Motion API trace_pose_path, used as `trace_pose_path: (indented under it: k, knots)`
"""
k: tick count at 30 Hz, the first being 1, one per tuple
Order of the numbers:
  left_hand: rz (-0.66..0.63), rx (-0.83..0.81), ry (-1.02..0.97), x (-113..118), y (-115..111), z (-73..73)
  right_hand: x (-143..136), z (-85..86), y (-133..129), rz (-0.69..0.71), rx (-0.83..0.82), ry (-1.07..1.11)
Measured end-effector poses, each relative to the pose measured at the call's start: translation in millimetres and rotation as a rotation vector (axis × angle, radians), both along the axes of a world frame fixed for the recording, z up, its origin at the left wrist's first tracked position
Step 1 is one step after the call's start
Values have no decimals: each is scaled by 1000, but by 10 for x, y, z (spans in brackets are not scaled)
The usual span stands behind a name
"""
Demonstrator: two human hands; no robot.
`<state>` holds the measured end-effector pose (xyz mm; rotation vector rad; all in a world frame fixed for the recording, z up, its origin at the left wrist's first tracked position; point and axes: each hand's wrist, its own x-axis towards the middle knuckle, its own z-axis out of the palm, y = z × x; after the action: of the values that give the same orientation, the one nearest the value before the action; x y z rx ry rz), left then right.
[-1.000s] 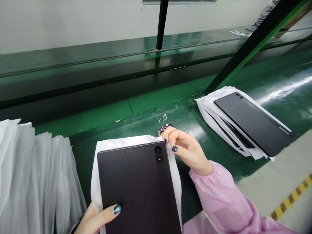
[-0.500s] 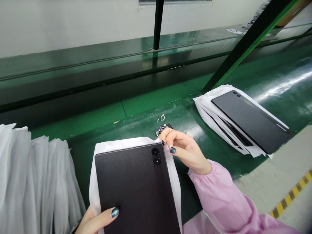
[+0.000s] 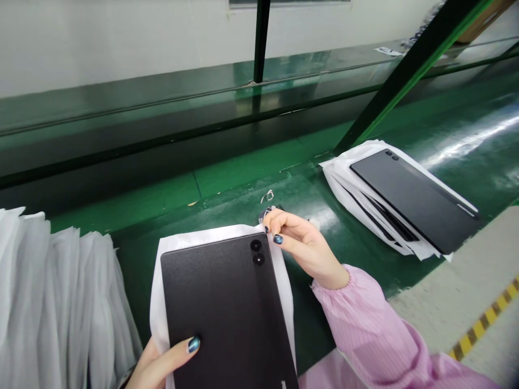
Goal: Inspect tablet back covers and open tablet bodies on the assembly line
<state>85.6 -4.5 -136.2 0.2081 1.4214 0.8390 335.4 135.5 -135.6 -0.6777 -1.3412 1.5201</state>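
Note:
A black tablet (image 3: pixel 227 313) lies back side up, its two round cameras at the upper right corner. Under it is a white soft sleeve (image 3: pixel 154 302), whose edges show past the tablet at the top and both sides. My left hand (image 3: pixel 162 367) grips both from the lower left, thumb flat on the tablet's back and fingers hidden beneath. At the upper right corner my right hand (image 3: pixel 304 246) is closed in a pinch on the sleeve's corner, with the thumb close to the tablet's edge.
A stack of white sleeves (image 3: pixel 65 302) stands at the left. On the green bench (image 3: pixel 360 270) at the right lies a pile of sleeves with a dark tablet (image 3: pixel 413 200) on top. A small object (image 3: pixel 265 214) sits behind my right hand. A slanted green post (image 3: pixel 405 81) rises behind.
The tablet has shifted slightly up within my view, and a light mark now shows near its lower edge. My right hand has moved a little left with the sleeve's corner.

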Motion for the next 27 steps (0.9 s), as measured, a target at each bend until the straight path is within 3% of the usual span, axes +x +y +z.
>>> trace_pose_path:
  k: [7,14,17,21,23,27]
  knots:
    - [52,14,39,31,20,-32,-15,15,1,-27,-12,-44]
    - [23,21,18,12,29,-42,-23,-24,-1,-44,72,-103]
    - [16,47,-19,6,43,-105,-37,-40,-30,-167,219,-286]
    - [-10,223,-63,-2,85,-241,-60,-67,-71,-354,522,-518]
    - [-49,297,-68,-20,110,-305,-78,-84,-87,-291,561,-507]
    - [-114,382,-65,-37,140,-366,-167,-102,-169,13,506,-411]
